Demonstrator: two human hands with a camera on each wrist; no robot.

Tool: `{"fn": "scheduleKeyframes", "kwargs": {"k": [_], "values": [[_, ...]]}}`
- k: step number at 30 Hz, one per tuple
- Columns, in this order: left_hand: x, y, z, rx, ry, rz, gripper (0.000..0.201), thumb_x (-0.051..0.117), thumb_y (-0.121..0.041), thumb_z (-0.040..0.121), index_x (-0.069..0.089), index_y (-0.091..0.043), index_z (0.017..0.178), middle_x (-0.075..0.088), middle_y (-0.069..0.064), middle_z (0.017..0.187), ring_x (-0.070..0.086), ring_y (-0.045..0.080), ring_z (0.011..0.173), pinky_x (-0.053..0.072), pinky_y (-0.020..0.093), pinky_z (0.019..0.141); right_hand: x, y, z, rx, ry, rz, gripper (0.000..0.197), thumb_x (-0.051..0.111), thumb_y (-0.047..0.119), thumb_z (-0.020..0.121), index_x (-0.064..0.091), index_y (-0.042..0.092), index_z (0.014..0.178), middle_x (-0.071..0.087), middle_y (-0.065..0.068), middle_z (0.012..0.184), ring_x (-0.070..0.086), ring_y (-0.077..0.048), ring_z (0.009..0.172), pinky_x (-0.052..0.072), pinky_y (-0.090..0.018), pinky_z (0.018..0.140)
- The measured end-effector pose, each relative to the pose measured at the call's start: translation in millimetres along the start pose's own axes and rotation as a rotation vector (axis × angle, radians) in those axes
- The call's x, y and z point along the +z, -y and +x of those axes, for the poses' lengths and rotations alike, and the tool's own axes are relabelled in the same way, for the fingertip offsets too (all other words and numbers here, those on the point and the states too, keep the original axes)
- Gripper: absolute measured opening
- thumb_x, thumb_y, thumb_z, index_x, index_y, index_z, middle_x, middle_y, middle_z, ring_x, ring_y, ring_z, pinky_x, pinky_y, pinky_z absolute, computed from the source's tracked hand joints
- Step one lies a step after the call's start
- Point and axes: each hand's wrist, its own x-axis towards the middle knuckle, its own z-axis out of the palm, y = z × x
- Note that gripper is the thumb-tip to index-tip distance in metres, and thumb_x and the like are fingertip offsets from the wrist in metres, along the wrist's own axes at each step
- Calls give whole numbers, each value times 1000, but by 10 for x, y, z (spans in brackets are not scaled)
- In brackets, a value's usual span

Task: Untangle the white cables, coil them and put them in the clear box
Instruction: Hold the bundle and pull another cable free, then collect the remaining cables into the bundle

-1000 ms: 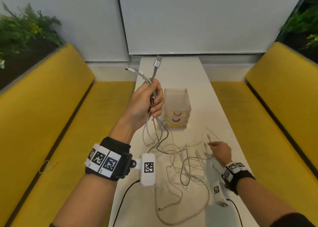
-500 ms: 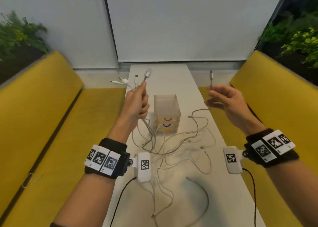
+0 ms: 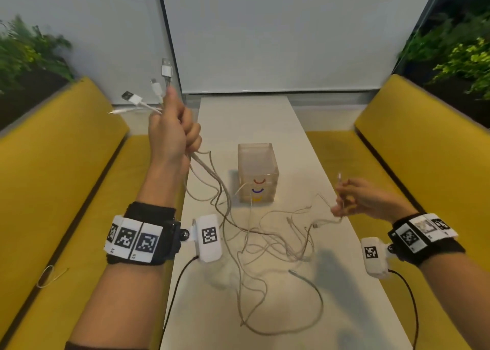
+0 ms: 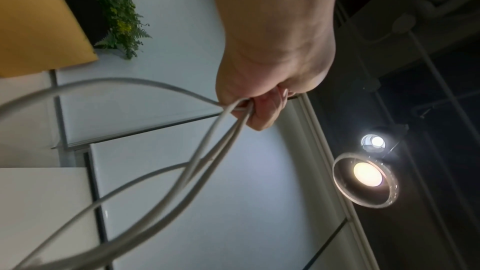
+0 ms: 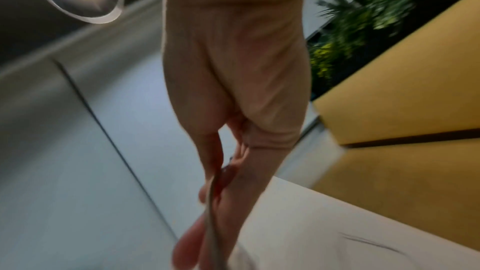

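Note:
My left hand (image 3: 172, 134) is raised over the table's left edge and grips a bundle of white cables, with several plugs (image 3: 156, 89) fanning out above the fist. In the left wrist view the cables (image 4: 207, 151) run down out of the curled fingers (image 4: 259, 114). They trail into a loose tangle of cables (image 3: 270, 241) on the white table (image 3: 246, 116). My right hand (image 3: 363, 198) hovers low at the right and pinches one thin cable end (image 3: 340, 180); the right wrist view shows the cable (image 5: 211, 213) between the fingers. The clear box (image 3: 257, 172) stands upright behind the tangle.
Yellow benches (image 3: 66, 190) run along both sides of the narrow table. A small loop of wire (image 3: 49, 275) lies on the left bench. Black wrist-camera leads (image 3: 180, 278) hang over the table's near end. Plants (image 3: 23, 52) sit behind the bench backs.
My right hand picked a cable end off the table, lifted it high, then came down low at the right. My left hand rose higher with its bundle, pulling the tangle up.

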Motion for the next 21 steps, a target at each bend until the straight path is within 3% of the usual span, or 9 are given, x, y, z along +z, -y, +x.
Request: {"fn": "scheduleKeyframes", "kwargs": {"k": [3, 5, 7, 9, 11, 16, 21], "values": [[-23, -60, 27, 6, 15, -12, 48, 42, -43, 106, 36, -25, 61, 25, -5, 50, 18, 9, 41, 18, 24, 37, -47, -369, 68, 249, 72, -206, 32, 53, 15, 100, 51, -9, 120, 64, -19, 80, 72, -35, 78, 62, -46, 72], [-32, -49, 36, -10, 40, 2, 48, 43, -42, 105, 36, -24, 61, 25, -5, 50, 19, 10, 41, 18, 23, 37, 23, -521, 107, 410, 126, -516, 36, 57, 18, 98, 54, -7, 124, 71, -19, 86, 73, -36, 83, 61, -47, 77], [-33, -2, 42, -40, 76, 30, 48, 44, -42, 105, 37, -24, 61, 25, -4, 50, 19, 11, 41, 16, 24, 38, 84, -637, 216, 497, 100, -1006, 50, 62, 28, 94, 51, -2, 132, 71, -15, 108, 70, -31, 100, 56, -40, 89], [-30, 82, 41, -76, 119, 75, 47, 44, -41, 105, 38, -24, 62, 24, -3, 51, 18, 11, 41, 13, 26, 39, 139, -744, 382, 382, 5, -1309, 52, 62, 31, 93, 48, 5, 137, 59, -11, 135, 58, -27, 121, 48, -33, 97], [-31, 201, 34, -112, 165, 126, 45, 45, -39, 106, 37, -23, 64, 22, -3, 51, 17, 11, 40, 11, 25, 40, 205, -861, 630, 239, -4, -1307, 43, 55, 25, 96, 51, 8, 136, 54, -11, 142, 53, -26, 127, 44, -32, 99], [-29, 617, 1, -230, 228, 140, 44, 46, -35, 105, 32, -22, 66, 11, 6, 58, 16, 11, 39, 12, 22, 39, 429, -1169, 1169, 34, -111, -1130, 35, 45, 10, 97, 58, 10, 129, 58, -14, 136, 54, -28, 125, 42, -30, 99], [-22, 999, 12, -305, 251, 149, 46, 46, -32, 105, 33, -20, 63, 22, 0, 49, 19, 10, 37, 12, 21, 39, 489, -1409, 1612, -72, -120, -1112, 45, 44, 7, 97, 48, 9, 142, 46, -18, 145, 50, -34, 130, 39, -38, 108]]}}
